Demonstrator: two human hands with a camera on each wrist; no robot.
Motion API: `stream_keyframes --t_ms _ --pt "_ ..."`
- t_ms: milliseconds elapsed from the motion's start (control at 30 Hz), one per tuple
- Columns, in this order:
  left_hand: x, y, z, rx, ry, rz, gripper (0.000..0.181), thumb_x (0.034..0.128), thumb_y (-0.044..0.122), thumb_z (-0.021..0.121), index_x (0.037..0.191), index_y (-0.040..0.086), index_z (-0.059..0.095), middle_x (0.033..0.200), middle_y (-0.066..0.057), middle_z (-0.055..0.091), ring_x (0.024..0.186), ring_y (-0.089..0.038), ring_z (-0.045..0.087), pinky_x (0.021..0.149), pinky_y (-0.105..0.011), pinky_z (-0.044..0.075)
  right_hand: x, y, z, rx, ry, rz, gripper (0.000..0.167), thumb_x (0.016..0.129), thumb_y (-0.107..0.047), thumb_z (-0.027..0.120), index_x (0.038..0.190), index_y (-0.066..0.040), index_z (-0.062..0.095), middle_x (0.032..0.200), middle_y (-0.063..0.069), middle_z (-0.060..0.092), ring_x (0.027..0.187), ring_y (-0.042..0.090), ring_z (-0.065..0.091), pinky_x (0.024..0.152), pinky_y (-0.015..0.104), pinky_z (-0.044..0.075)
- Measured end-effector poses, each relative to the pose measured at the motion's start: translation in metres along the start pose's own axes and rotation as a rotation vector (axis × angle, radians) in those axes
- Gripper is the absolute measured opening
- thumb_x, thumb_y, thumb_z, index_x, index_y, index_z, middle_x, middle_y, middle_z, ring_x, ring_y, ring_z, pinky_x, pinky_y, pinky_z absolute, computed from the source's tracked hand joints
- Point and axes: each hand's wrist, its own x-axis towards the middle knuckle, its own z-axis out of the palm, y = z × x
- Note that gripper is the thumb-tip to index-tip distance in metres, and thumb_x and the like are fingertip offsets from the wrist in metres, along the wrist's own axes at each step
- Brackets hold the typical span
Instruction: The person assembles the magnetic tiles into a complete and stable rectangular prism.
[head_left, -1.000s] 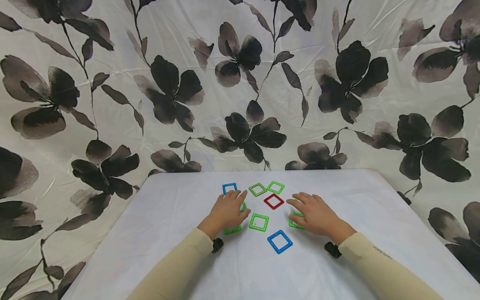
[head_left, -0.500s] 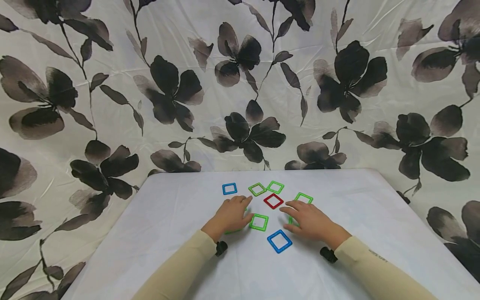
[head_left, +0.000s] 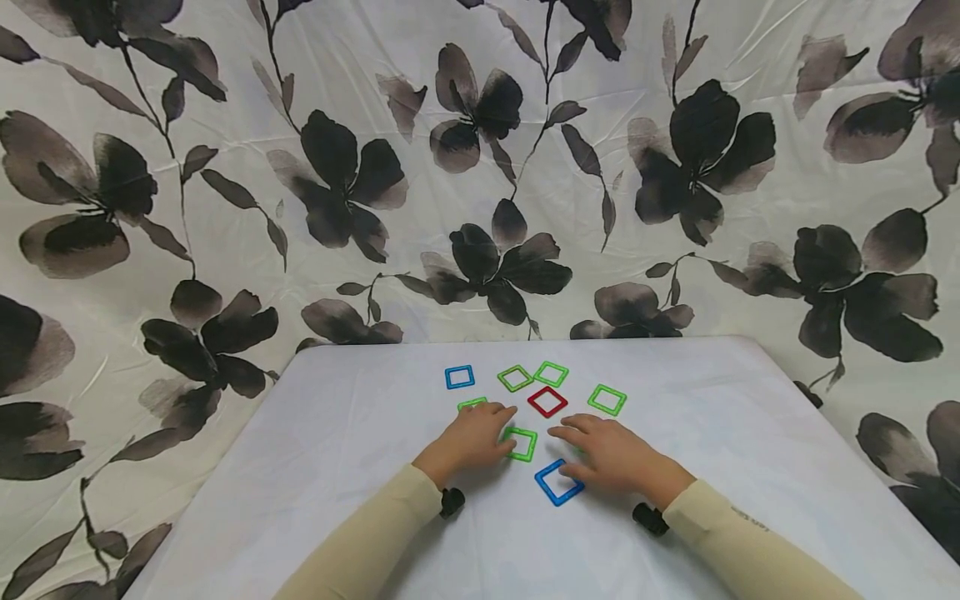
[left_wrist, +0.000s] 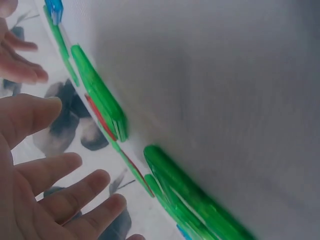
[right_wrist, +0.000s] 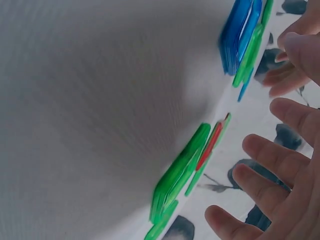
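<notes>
Both hands hover over several flat square plastic frames on the white table. My left hand [head_left: 468,437] has its fingers loosely spread, holding nothing; beneath it a green frame [head_left: 534,446] is partly covered, and another green frame [head_left: 472,403] pokes out behind the knuckles. With fingers apart and empty, my right hand [head_left: 618,452] hangs over a mostly hidden green frame; its thumb overlaps the near blue frame [head_left: 546,492] in the head view. In the left wrist view the fingers [left_wrist: 65,200] stay off the green frame [left_wrist: 197,195]; the right wrist view shows the same gap.
Farther back lie a blue frame [head_left: 460,367], a red frame [head_left: 557,395] and two green ones close together, including one green frame [head_left: 515,367]. Another green frame [head_left: 603,410] lies behind the right hand. A flower-patterned cloth [head_left: 420,308] hangs behind the table [head_left: 360,392].
Both hands have drawn closer together and nearer the body. Green and blue frames at the back have come into view, while the right thumb now overlaps the near blue frame. The frames look unmoved.
</notes>
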Motion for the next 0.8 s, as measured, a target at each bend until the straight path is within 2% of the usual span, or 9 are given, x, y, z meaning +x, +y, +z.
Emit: stream_keyframes --t_ms 233,433,633,800 --pt "-0.001 0.006 0.002 -0.027 -0.039 0.022 0.056 0.0939 0.039 0.058 0.145 0.02 0.046 0.145 -0.003 0.05 0.137 -0.022 0.043 0.115 -0.046 0.034 -0.001 -0.007 0.002 -0.006 -0.038 -0.013 0.056 0.09 -0.048 0.062 0.14 -0.026 0.05 0.141 0.003 0.052 0.133 0.026 0.047 0.107 0.049 0.042" --pt "-0.001 0.01 0.002 -0.064 -0.07 0.042 0.055 0.0945 0.035 0.059 0.146 0.02 0.046 0.147 -0.003 0.047 0.138 -0.021 0.042 0.113 -0.04 0.037 -0.001 -0.014 0.004 -0.002 -0.062 -0.036 0.051 0.091 -0.034 0.062 0.14 -0.024 0.051 0.139 0.003 0.053 0.129 0.024 0.05 0.105 0.047 0.045" --pt "-0.001 0.014 0.003 -0.048 -0.088 0.066 0.054 0.0951 0.03 0.059 0.146 0.02 0.045 0.149 -0.003 0.045 0.139 -0.019 0.041 0.114 -0.037 0.037 -0.002 -0.019 0.003 0.045 -0.096 -0.051 0.048 0.091 -0.026 0.059 0.138 -0.023 0.053 0.139 0.002 0.053 0.129 0.023 0.05 0.106 0.046 0.044" --pt "-0.001 0.017 0.004 -0.03 -0.103 0.078 0.055 0.0941 0.03 0.061 0.146 0.021 0.045 0.149 -0.002 0.045 0.14 -0.019 0.04 0.114 -0.036 0.037 -0.003 -0.021 0.003 0.063 -0.106 -0.094 0.048 0.089 -0.021 0.057 0.137 -0.02 0.054 0.138 0.002 0.054 0.128 0.022 0.051 0.107 0.045 0.043"
